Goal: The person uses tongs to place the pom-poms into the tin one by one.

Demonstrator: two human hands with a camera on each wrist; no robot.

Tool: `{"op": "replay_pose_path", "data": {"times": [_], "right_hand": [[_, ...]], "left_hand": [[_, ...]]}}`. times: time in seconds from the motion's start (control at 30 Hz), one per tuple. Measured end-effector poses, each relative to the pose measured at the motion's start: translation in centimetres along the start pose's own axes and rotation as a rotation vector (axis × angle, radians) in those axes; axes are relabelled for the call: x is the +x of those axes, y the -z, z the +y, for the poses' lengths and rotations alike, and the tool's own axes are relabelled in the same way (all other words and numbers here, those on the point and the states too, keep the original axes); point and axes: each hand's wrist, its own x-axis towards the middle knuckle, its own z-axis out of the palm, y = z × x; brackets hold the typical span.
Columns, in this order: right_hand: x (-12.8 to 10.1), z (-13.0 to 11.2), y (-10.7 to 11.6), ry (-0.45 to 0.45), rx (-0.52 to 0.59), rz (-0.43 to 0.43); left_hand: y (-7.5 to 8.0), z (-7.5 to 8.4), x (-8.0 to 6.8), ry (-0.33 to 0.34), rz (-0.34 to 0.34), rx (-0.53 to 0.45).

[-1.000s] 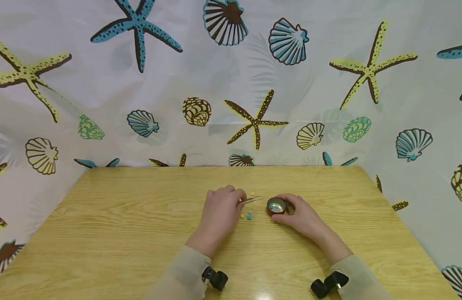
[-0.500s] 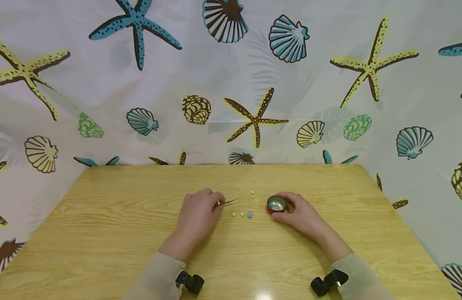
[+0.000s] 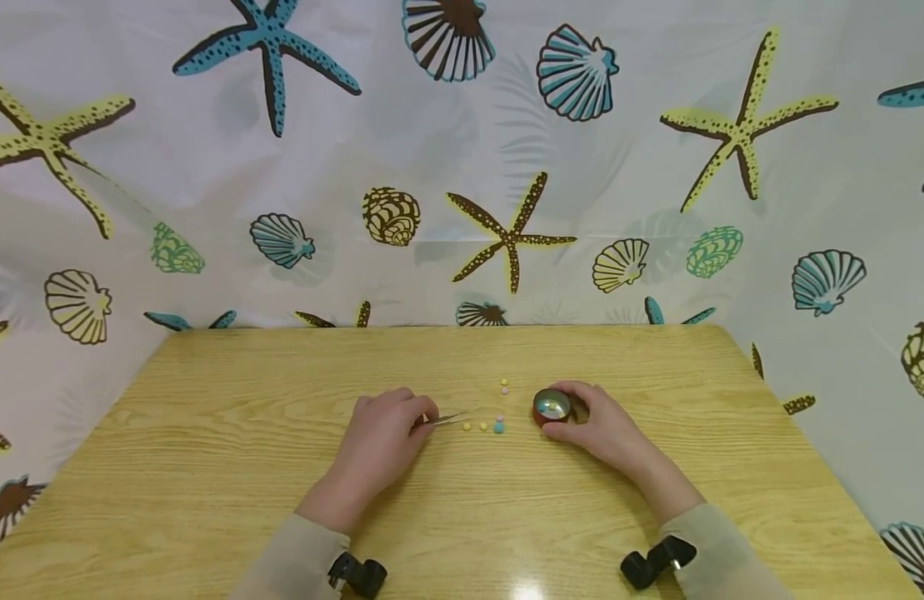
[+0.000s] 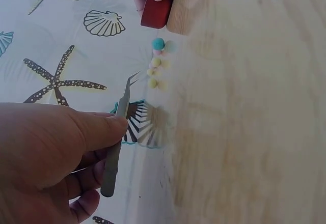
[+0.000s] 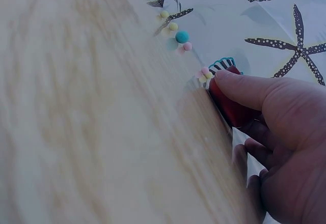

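My left hand (image 3: 387, 437) pinches a pair of slim metal tweezers (image 4: 120, 114) between thumb and fingers. Their bent tips stand slightly apart with nothing between them, just left of a yellow ball (image 3: 466, 427). To the right of that lie another yellow ball (image 3: 484, 427) and a larger blue ball (image 3: 498, 427), a pink ball (image 3: 500, 419) right behind it. Farther back sit a yellow ball (image 3: 504, 382) and a pink one (image 3: 505, 391). With thumb and fingers round its sides, my right hand (image 3: 607, 429) holds a small red tin (image 5: 232, 99); small coloured balls show inside its shiny interior.
All of this is on a light wooden table (image 3: 229, 467). Behind it and at both sides hangs a white cloth (image 3: 432, 275) printed with starfish and shells. A black wrist camera (image 3: 357, 575) sits on the left sleeve, another on the right.
My left hand has drawn back to the left and a little toward me with the tweezers, baring the balls it covered before. The right hand stays on the tin.
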Motion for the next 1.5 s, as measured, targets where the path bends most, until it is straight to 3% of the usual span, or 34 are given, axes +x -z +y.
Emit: {"op": "replay_pose_path", "data": {"times": [0.67, 1.5], "right_hand": [[0.01, -0.09, 0.08, -0.004, -0.002, -0.006], [-0.18, -0.16, 0.10, -0.010, 0.006, -0.001]], "left_hand": [[-0.05, -0.17, -0.53, -0.011, -0.036, 0.044], [-0.02, -0.08, -0.28, -0.027, 0.013, 0.054]]}}
